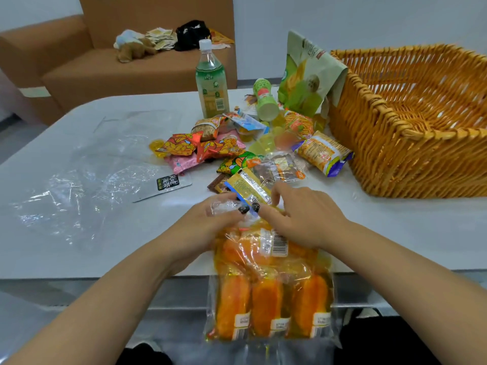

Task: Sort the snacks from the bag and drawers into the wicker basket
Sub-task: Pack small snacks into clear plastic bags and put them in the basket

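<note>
Pinched at its crinkled top between the left hand and right hand, fingers curled and pressed on the plastic: a clear bag of orange snacks, draped over the near edge of the white table and hanging below it. Thumbs with dark nails meeting at the bag's mouth, just beside a yellow sachet.

Heaped mid-table, toward the far edge: small snack packets in red, pink, green and yellow, with yellow jelly cups among them. Upright behind the heap, a green drink bottle with a white cap; lying on its side nearby, a small green tub. Leaning against the wicker basket, a green pouch. Basket at the table's right edge, nothing visible inside.

Spread flat on the left side of the table, an emptied clear plastic bag with a black label. Beyond the table, a brown sofa carrying a soft toy, papers and a black item.
</note>
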A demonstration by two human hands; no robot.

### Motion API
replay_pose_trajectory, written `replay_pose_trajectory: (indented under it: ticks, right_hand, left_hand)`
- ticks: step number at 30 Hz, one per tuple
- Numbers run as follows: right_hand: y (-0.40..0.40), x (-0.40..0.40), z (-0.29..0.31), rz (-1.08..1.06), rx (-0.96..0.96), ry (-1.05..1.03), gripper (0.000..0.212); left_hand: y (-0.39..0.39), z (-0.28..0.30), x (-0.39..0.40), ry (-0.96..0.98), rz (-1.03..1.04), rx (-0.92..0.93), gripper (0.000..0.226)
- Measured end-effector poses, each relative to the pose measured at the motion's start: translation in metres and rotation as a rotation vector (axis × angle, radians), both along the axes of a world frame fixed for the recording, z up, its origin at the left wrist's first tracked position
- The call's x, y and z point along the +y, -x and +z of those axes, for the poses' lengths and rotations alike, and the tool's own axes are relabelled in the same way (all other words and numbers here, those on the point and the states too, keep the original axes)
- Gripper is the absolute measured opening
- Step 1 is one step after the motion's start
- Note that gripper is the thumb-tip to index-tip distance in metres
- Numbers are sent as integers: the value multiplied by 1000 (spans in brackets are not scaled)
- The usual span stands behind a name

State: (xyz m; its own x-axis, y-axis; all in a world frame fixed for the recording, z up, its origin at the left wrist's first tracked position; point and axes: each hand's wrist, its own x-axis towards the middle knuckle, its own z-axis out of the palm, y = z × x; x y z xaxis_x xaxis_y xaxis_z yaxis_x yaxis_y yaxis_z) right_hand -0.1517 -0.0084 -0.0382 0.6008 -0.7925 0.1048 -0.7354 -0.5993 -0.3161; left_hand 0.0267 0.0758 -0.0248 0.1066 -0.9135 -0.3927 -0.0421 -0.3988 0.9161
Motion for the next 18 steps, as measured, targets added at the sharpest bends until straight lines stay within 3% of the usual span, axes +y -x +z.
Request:
replay_pose_trajectory:
  ticks: [1,5,10,14,18]
  right_hand:
    - [2,0,2,-1,-5,39,41]
    - [6,-3,6,40,-82,146,44]
    - [19,-22,22,154,-135,37,50]
    - [25,-29,33,230,-169,97,62]
    - [30,-38,39,269,-395,61,50]
  left_hand:
    - [3,0,2,-42,-30,5,22]
    - [6,-1,7,-42,-44,44,36]
    - [-4,9,8,109,-52,26,37]
    - [-10,16,7,135,-92,135,30]
    - [-18,26,6,122,-120,309,22]
